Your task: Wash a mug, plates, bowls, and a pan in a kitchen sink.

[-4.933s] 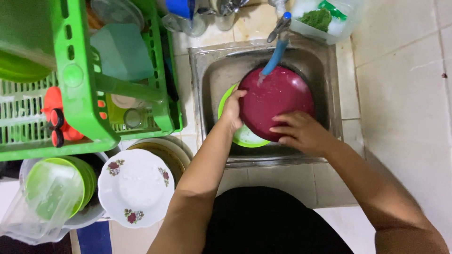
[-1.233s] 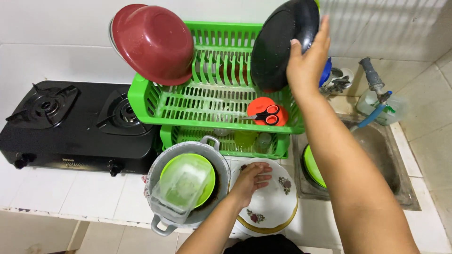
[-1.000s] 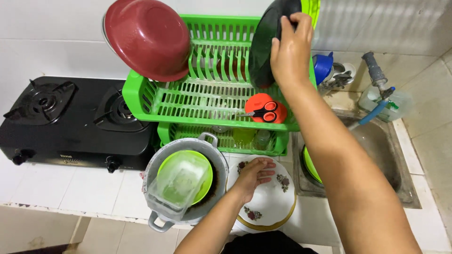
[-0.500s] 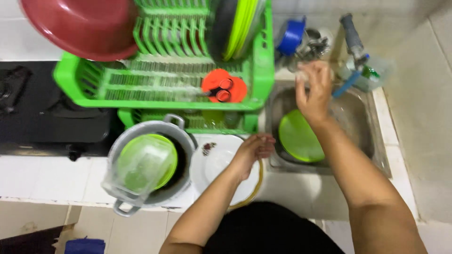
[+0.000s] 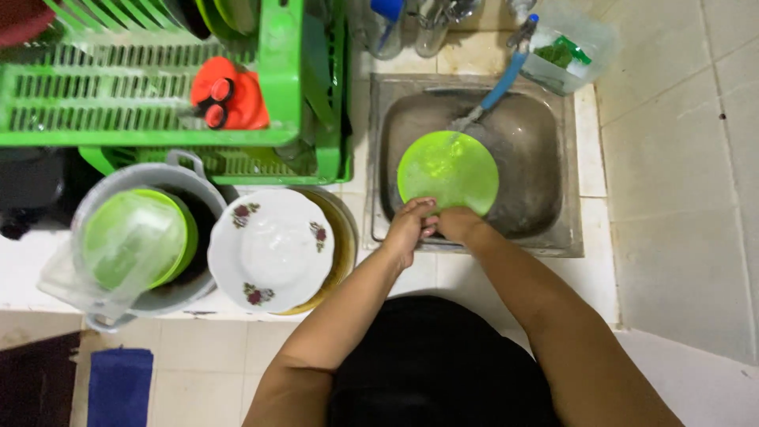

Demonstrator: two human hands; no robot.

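A bright green round plate (image 5: 447,171) sits in the steel sink (image 5: 565,158), with water running onto it from a blue hose on the tap (image 5: 506,69). My left hand (image 5: 409,227) and my right hand (image 5: 456,223) meet at the plate's near rim, fingers curled over its edge. Both hands appear to grip the plate.
A green dish rack (image 5: 150,119) holds orange scissors (image 5: 225,95) at the upper left. A floral white plate (image 5: 271,249) lies stacked beside the sink, next to a grey pot (image 5: 170,175) holding green plates and a clear container. A tub with a green scrubber (image 5: 565,51) stands behind the sink.
My right hand came down from the tap to the green plate's near edge. My left hand left the floral plate and joined it. The view tilted further down.
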